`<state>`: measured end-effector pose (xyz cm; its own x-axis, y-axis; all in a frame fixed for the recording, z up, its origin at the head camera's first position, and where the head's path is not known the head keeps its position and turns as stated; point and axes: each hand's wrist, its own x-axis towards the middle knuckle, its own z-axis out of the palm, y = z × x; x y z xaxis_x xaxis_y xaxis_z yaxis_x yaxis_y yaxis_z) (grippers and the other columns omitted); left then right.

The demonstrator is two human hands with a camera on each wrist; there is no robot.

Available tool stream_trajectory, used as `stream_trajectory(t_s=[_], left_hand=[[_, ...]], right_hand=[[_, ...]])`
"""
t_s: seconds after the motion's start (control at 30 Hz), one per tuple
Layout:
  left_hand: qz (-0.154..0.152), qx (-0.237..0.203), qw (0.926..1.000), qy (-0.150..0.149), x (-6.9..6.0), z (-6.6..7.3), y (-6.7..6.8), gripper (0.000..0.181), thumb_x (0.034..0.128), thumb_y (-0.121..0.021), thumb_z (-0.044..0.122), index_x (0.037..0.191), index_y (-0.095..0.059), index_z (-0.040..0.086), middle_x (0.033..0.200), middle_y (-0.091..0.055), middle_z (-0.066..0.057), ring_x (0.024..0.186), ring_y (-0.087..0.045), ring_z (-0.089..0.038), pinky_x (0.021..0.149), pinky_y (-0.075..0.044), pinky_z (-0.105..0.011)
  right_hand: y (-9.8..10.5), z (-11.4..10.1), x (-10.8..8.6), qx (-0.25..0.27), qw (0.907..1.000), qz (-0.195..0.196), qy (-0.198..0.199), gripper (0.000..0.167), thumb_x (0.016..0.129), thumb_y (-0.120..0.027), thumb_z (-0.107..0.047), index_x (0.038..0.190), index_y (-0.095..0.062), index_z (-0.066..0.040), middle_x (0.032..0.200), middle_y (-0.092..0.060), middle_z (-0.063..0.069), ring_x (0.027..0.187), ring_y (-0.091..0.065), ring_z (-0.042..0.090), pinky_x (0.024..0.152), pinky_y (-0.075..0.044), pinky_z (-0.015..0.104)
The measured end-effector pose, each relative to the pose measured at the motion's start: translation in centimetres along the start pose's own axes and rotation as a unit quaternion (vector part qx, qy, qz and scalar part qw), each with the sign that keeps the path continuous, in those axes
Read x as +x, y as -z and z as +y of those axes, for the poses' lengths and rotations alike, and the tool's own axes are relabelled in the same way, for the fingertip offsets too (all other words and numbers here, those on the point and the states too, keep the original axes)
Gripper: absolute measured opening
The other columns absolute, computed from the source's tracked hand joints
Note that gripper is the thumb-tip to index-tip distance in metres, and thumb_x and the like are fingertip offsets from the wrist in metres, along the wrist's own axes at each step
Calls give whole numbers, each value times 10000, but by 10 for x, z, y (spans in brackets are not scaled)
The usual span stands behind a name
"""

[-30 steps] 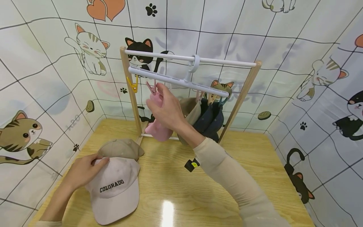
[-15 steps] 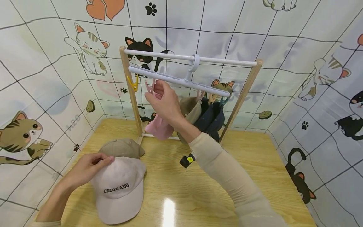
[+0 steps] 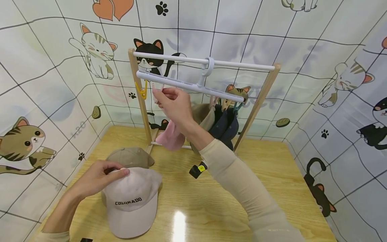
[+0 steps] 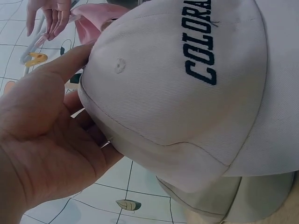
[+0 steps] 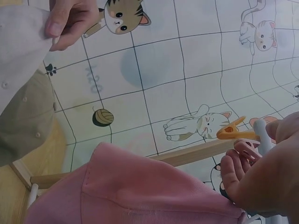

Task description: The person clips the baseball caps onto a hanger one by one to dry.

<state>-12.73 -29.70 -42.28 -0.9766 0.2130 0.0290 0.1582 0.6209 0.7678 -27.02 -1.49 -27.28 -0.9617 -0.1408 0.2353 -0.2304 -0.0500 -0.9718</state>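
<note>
My left hand pinches the edge of a white baseball cap lettered COLORADO; in the left wrist view, the fingers reach behind the crown of the cap. Up at the white clip hanger, my right hand pinches a pink clip between thumb and fingers. Below that clip a pink cap hangs, partly hidden by the hand. Beside it dangles a yellow clip with nothing in it. An olive-tan cap lies on the table behind the white one.
The hanger hooks over the white rail of a wooden rack. On its right side hang a beige cap and dark navy caps from clips. A black strap piece with a yellow mark shows below the right sleeve, above the wooden table.
The white cap has shifted right in my left hand, away from the olive-tan cap. My right hand has moved slightly left, its thumb and fingers now closing over the pink clip.
</note>
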Motion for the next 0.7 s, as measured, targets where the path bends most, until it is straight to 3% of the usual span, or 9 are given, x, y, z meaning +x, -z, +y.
stream_trajectory(t_s=[0.13,0.33,0.53,0.7], left_hand=[[-11,-29,10000,-37,1,1,-1,152,1084,-781,296,1098,-865,170,1050,-802,-33,914,-673,-26,711,-614,-279],[-8,-189,9998,-61,3,3,-4,125,1070,-800,261,1090,-859,152,1032,-789,-27,887,-666,-19,701,-610,-275],[26,-234,9997,-115,5,5,-3,113,1071,-799,250,1075,-840,144,993,-766,-18,855,-644,-21,684,-589,-271],[107,-185,9991,-353,6,10,-3,84,1077,-793,243,1036,-843,190,974,-761,7,868,-629,-36,687,-571,-268]], right_hand=[[-6,-2,0,169,9995,221,140,344,1012,-879,-289,1162,-794,8,933,-813,86,792,-771,138,877,-704,348],[-11,-6,-4,-109,9983,509,244,339,984,-900,-407,944,-815,-81,773,-768,28,748,-778,198,770,-680,291],[-12,-7,-5,-30,9972,675,316,374,992,-883,-429,951,-838,-59,819,-813,68,826,-849,330,778,-713,368],[-13,-7,-5,88,9969,674,392,359,1005,-872,-403,984,-843,-46,836,-821,78,770,-838,260,767,-712,372]])
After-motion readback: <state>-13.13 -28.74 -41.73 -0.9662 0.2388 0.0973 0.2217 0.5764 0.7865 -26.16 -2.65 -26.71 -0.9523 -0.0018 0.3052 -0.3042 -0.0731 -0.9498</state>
